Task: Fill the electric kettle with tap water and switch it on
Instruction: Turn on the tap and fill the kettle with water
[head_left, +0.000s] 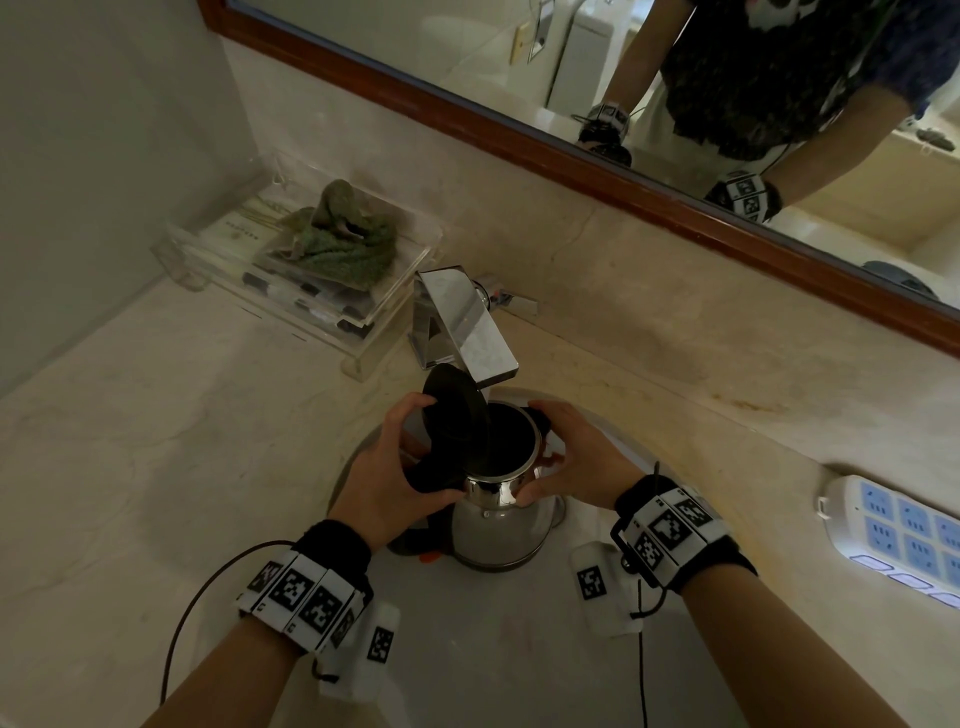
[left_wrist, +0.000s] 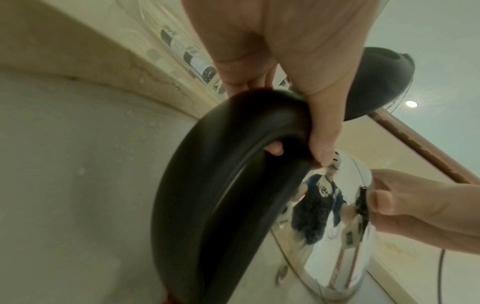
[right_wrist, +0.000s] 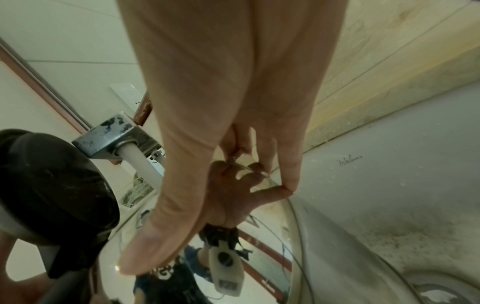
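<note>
Bench (head_left: 156, 441): pale marble, running under a wood-framed mirror (head_left: 519, 132).

Basin (head_left: 493, 649): sunk into the bench, white, beaded with droplets in both wrist views.

Clear tray (head_left: 291, 270): back left on the bench, holding a green cloth (head_left: 343, 228).

Power strip (head_left: 904, 535): white and blue, at the right edge of the bench, well apart from the basin.

Electric kettle (head_left: 498, 525): steel body, held upright in the basin directly under the tap (head_left: 467, 327). Lid (head_left: 457, 410) black, swung open toward the left. Water stream (right_wrist: 141, 164) pouring from the spout into the open mouth. Fill level hidden inside the dark interior.

Left hand (head_left: 395, 467): curled round the black handle (left_wrist: 221, 185), thumb over the top.

Right hand (head_left: 576, 457): fingers cupped round the steel rim and neck, steadying.

Step judged: filling under way; switching on not yet done.

Risks judged:
1. Overfill past the mark, since the level cannot be read against the dark interior.
2. Splash off the open lid if the mouth drifts from under the stream.
3. Slip from growing weight and wet steel.
4. Wet kettle underside or hands reaching the power strip.
</note>
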